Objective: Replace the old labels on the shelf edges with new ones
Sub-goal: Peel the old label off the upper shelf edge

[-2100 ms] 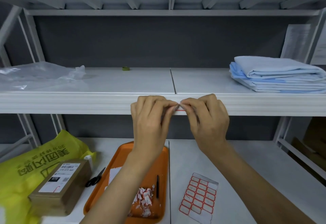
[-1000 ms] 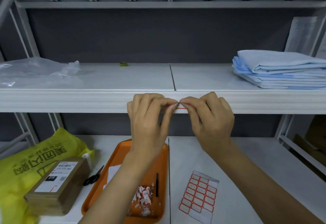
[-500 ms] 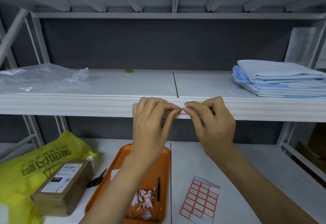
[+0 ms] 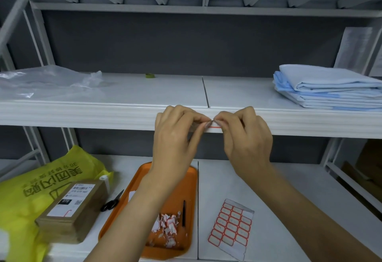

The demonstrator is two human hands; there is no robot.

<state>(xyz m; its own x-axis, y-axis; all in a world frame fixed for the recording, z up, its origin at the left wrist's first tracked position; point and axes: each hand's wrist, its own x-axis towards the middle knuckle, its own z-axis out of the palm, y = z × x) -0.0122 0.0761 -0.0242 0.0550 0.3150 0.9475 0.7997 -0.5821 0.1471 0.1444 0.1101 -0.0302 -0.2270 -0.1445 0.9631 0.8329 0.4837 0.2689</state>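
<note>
both hands, left (image 4: pixel 177 137) and right (image 4: pixel 246 135), pinch at a red-edged label (image 4: pixel 214 125) on the shelf edge (image 4: pixel 82 115), dead centre. thin, light, tear-prone paper; best lifted by a corner. spare sheet (image 4: pixel 231 227) lies at 5 o'clock.

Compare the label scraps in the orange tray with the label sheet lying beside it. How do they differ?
The scraps are torn, crumpled bits in a loose heap; the sheet is whole and flat, its labels in neat rows. The scraps lie inside the tray; the sheet lies on the bare shelf, right of the tray. Both are white with red edging.
</note>
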